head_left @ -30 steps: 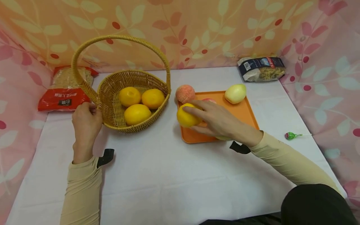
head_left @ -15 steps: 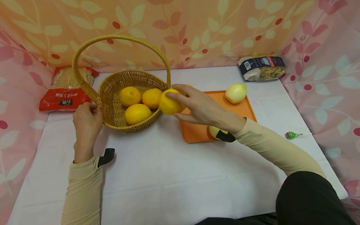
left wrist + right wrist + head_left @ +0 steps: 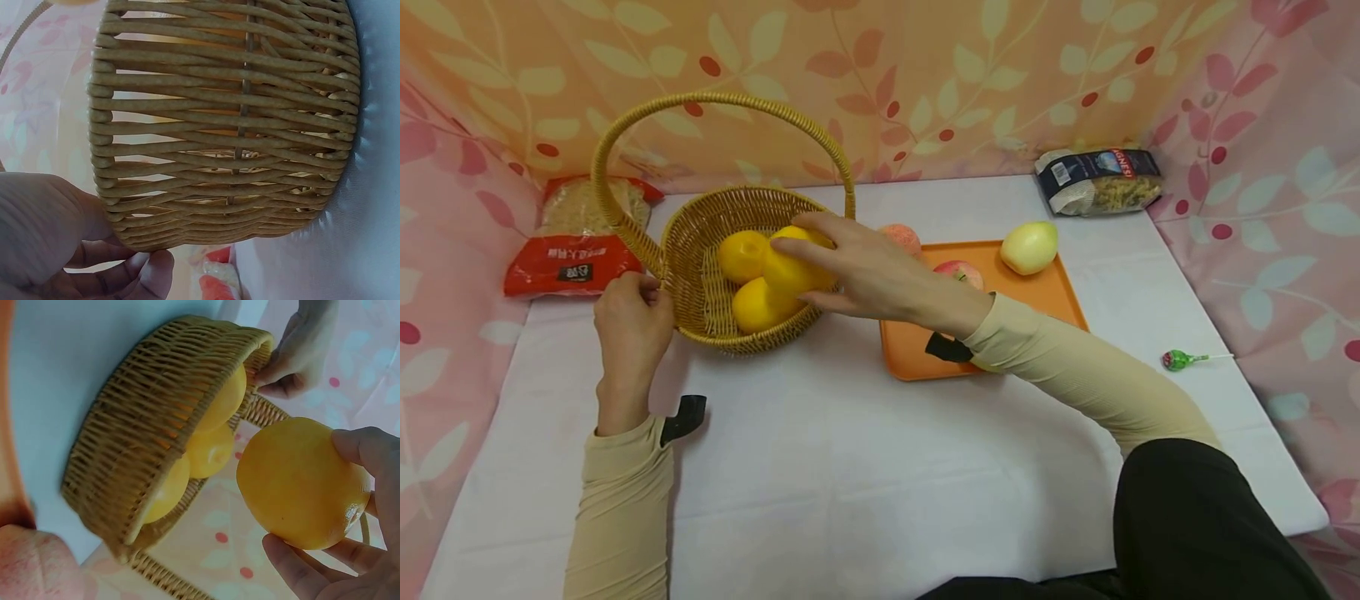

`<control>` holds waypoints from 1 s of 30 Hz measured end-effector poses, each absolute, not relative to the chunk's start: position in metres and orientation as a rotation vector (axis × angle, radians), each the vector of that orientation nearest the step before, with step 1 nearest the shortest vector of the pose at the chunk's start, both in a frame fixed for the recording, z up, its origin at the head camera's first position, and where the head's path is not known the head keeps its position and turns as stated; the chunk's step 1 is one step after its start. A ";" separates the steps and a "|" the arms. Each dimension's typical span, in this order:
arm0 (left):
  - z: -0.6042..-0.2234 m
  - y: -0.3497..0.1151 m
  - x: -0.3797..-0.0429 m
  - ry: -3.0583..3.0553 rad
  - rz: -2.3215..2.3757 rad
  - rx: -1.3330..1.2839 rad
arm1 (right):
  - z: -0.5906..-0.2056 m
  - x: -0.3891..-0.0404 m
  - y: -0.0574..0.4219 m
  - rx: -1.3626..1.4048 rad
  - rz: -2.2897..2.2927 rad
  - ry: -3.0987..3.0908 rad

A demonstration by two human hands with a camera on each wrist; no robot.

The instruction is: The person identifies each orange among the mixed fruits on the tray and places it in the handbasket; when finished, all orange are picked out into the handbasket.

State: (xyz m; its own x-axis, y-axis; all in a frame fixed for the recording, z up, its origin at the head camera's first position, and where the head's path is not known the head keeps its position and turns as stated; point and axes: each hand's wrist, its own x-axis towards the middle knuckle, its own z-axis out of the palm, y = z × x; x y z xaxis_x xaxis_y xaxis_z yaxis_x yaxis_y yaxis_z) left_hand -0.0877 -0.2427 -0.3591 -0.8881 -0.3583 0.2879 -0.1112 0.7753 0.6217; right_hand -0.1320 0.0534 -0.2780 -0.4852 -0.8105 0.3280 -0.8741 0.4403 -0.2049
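My right hand [image 3: 880, 271] grips a yellow-orange orange [image 3: 793, 262] over the right side of the wicker basket [image 3: 730, 204]. The right wrist view shows this orange [image 3: 300, 481] between thumb and fingers, held apart from the basket. Inside the basket lie other oranges; one orange [image 3: 765, 306] is near the front and another [image 3: 742, 254] towards the back, while a third is hidden behind the held one in the head view. My left hand [image 3: 632, 325] pinches the basket's left rim by the handle's base, with thumb and fingers about the woven edge [image 3: 134, 240] in the left wrist view.
An orange tray [image 3: 1045, 292] bears a red apple [image 3: 961, 271] and a pale green fruit [image 3: 1028, 248]; a pink peach-like fruit [image 3: 901, 239] sits by its back left corner. Around stand a red bag [image 3: 580, 258], a pasta bag [image 3: 1099, 182] and a lollipop [image 3: 1180, 360]. The tall basket handle [image 3: 722, 100] arches overhead.
My right hand has carried the orange leftward from above the tray to over the basket. The apple and peach-like fruit are uncovered again. My left hand stays on the rim.
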 end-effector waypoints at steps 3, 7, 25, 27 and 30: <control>-0.359 -0.243 -0.088 -2.576 -0.868 0.358 | -0.275 -0.133 0.041 1.501 0.480 -2.542; -0.359 -0.243 -0.087 -2.577 -0.867 0.356 | -0.274 -0.133 0.024 1.525 0.435 -2.567; -0.358 -0.244 -0.086 -2.585 -0.883 0.348 | -0.288 -0.137 -0.042 1.549 0.224 -2.601; -0.359 -0.244 -0.087 -2.583 -0.883 0.339 | -0.290 -0.137 -0.046 1.545 0.175 -2.604; -0.360 -0.244 -0.088 -2.573 -0.882 0.329 | -0.294 -0.138 -0.050 1.542 0.119 -2.605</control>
State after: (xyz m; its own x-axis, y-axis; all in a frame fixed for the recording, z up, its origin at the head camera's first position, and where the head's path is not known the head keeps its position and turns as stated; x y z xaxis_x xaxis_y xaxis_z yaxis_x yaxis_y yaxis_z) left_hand -0.0876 -0.2441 -0.3596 -0.8929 -0.3422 0.2925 -0.0907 0.7732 0.6277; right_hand -0.1379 -0.0504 -0.2939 -0.4772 -0.8682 0.1358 -0.8770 0.4804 -0.0104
